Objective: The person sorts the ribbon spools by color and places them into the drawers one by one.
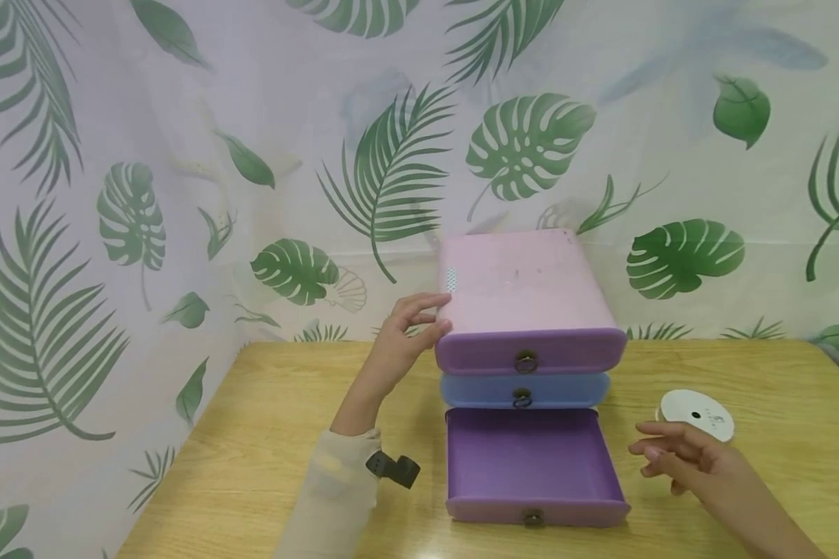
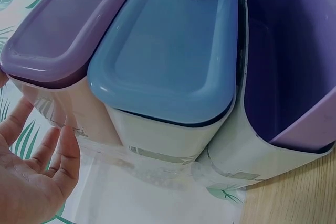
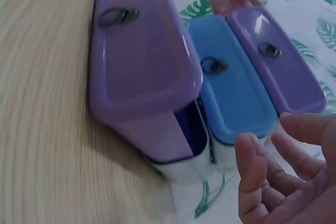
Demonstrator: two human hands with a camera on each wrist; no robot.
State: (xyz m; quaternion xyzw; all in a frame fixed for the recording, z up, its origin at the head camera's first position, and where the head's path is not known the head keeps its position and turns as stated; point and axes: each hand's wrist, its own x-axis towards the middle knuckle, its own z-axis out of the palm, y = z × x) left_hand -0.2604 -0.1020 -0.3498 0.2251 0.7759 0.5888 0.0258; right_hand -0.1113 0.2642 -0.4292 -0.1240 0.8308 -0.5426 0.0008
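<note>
A small drawer unit [image 1: 517, 283] with a pink top stands on the table. Its purple top drawer [image 1: 482, 353] and blue middle drawer [image 1: 485, 390] are pushed in, while the purple bottom drawer [image 1: 531, 510] is pulled out, its bare inside showing. Each front carries a ring pull. My left hand [image 1: 402, 341] touches the unit's upper left side with relaxed fingers; in the left wrist view the hand [image 2: 37, 171] lies beside the top drawer's casing. To the right of the pulled-out drawer, my right hand [image 1: 702, 470] hovers with loosely bent fingers and holds nothing.
A white round spool [image 1: 716, 419] with a dark centre hole lies on the wooden table [image 1: 252, 466], just behind my right hand. A leaf-printed cloth [image 1: 203, 116] hangs behind the table. A black strap [image 1: 393, 468] sticks out from my left sleeve.
</note>
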